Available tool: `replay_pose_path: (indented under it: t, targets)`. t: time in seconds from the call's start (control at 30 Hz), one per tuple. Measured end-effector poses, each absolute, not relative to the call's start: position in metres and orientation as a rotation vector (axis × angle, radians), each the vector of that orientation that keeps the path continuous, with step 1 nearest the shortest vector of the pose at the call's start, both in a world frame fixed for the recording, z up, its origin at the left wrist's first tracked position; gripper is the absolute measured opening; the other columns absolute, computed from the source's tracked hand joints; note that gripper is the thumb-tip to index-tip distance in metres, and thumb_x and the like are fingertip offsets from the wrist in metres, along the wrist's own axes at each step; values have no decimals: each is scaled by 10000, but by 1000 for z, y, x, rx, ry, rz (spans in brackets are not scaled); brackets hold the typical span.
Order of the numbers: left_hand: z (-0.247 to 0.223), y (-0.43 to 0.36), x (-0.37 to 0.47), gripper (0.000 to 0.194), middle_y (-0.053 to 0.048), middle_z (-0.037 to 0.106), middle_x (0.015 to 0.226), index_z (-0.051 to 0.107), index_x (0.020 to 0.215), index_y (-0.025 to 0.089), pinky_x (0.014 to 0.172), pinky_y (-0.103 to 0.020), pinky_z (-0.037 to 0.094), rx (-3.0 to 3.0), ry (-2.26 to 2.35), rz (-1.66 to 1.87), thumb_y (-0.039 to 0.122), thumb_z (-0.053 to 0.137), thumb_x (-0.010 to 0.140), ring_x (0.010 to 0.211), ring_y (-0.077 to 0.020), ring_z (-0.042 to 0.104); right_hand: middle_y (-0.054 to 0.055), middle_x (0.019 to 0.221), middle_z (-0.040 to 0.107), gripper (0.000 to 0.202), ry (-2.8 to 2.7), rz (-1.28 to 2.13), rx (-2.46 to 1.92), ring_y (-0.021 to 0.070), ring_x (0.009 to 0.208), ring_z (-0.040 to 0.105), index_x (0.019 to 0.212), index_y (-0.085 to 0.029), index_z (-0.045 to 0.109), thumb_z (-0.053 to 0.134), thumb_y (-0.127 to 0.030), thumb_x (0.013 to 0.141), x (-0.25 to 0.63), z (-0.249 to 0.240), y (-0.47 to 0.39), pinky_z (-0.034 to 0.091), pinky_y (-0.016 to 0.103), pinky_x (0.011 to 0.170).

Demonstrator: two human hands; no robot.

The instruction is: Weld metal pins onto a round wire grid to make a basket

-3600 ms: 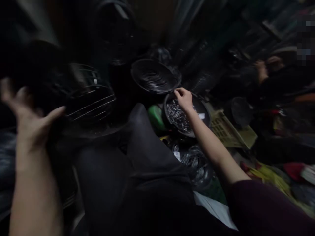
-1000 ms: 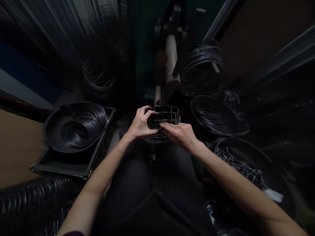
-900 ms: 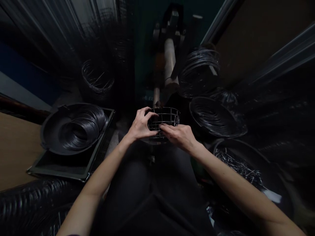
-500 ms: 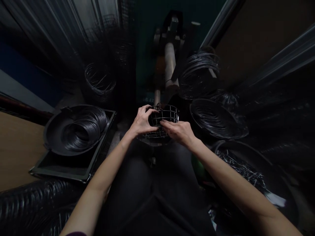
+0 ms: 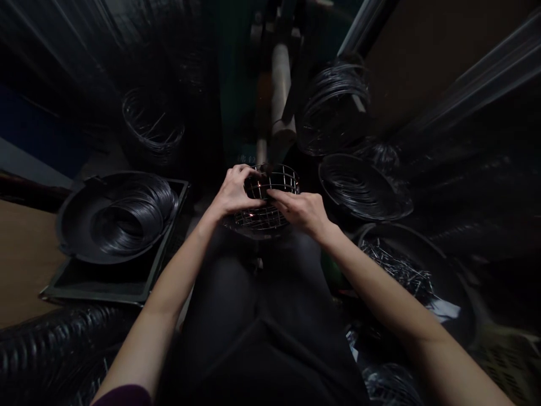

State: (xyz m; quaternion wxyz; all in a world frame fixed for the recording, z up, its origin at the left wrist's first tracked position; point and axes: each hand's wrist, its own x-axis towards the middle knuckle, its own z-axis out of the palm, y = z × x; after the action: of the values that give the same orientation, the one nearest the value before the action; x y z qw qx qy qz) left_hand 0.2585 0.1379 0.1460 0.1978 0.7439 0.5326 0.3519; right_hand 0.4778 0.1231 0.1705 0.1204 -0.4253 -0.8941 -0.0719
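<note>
Low in front of the machine is a round wire basket (image 5: 291, 179), made of thin metal rings and crossing wires. My left hand (image 5: 233, 189) grips its left side, thumb below and fingers above. On the near right side my right hand (image 5: 303, 213) is closed, its fingertips pinching at the wires; what exactly they pinch is too small to make out. The basket's far rim lies under the lower end of the machine's pale metal arm (image 5: 280, 84) and a thinner rod (image 5: 262, 151). Small orange sparks glow at the wires near both hands.
Left, a dark basin (image 5: 78, 248) with wire rings (image 5: 127, 217) sits on a crate (image 5: 97, 290). More wire rings (image 5: 154, 127) stand behind. On the right are a wire bundle (image 5: 333, 93), a basin of rings (image 5: 355, 189) and a basin holding short metal pieces (image 5: 397, 265).
Sparks now show at the basket, where none showed before. The whole view has shifted, so the scene sits higher and slightly left. Both hands keep their hold.
</note>
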Motion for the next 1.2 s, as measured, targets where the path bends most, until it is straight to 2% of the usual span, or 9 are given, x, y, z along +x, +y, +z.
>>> replay_pose_path:
  t: [0.23, 0.37, 0.5, 0.67, 0.77, 0.87, 0.97, 1.07, 1.2]
  targets:
    - [155, 160, 256, 658, -91, 534, 1263, 619, 1138, 194, 1094, -473, 405, 2082, 1550, 947, 345, 883, 555, 1224, -307, 492, 48, 1007, 693, 194, -2310, -65, -1330, 121, 742, 604, 944, -220, 728, 565, -327, 946, 483, 162, 146, 352, 225, 560]
    - [156, 169, 252, 641, -89, 568, 1215, 611, 1125, 176, 1086, -464, 409, 2131, 1512, 933, 364, 873, 571, 1208, -299, 507, 47, 921, 632, 185, -2244, 74, -1326, 132, 745, 572, 924, -209, 720, 579, -328, 931, 480, 160, 155, 374, 234, 605]
    - [157, 183, 248, 677, -101, 559, 1231, 608, 1159, 166, 1060, -469, 430, 2104, 1560, 932, 353, 868, 562, 1183, -309, 516, 50, 929, 622, 180, -2197, 113, -1361, 152, 774, 573, 938, -211, 716, 590, -339, 920, 474, 160, 167, 398, 248, 640]
    - [161, 202, 243, 709, -107, 568, 1212, 602, 1163, 172, 1079, -507, 423, 2089, 1526, 932, 422, 878, 561, 1180, -315, 535, 66, 928, 611, 201, -2108, 191, -1342, 175, 776, 576, 923, -204, 710, 574, -351, 914, 466, 167, 183, 461, 282, 691]
    - [143, 195, 231, 877, -148, 470, 1399, 509, 1301, 187, 1166, -517, 336, 2052, 1452, 1046, 496, 876, 567, 1368, -344, 409, 84, 950, 626, 301, -2024, 241, -1348, 192, 844, 601, 974, -202, 705, 457, -372, 974, 484, 178, 165, 492, 306, 778]
    - [105, 178, 214, 1161, -204, 296, 1541, 307, 1451, 196, 1200, -533, 275, 1880, 1380, 1105, 564, 886, 514, 1466, -363, 289, 85, 958, 661, 462, -2048, 330, -1402, 201, 926, 620, 983, -216, 689, 264, -391, 1032, 516, 179, 125, 494, 326, 858]
    - [68, 164, 206, 1258, -248, 343, 1493, 183, 1469, 192, 1146, -541, 355, 1620, 1336, 1145, 601, 868, 497, 1421, -351, 384, 71, 849, 672, 493, -2259, 464, -1446, 204, 833, 645, 873, -217, 651, 219, -394, 1032, 547, 157, 81, 520, 334, 794]
    - [55, 157, 207, 1237, -230, 395, 1446, 181, 1419, 222, 1092, -504, 424, 1444, 1357, 1257, 620, 862, 466, 1382, -316, 443, 47, 719, 657, 412, -2478, 701, -1451, 200, 682, 659, 763, -226, 603, 306, -378, 1005, 570, 119, 53, 541, 320, 664]
    - [73, 143, 206, 1104, -168, 460, 1393, 226, 1346, 259, 1067, -433, 458, 1491, 1358, 1323, 626, 841, 506, 1328, -253, 505, 52, 801, 717, 250, -2433, 960, -1389, 217, 733, 704, 832, -244, 659, 447, -336, 927, 585, 92, 44, 574, 341, 679]
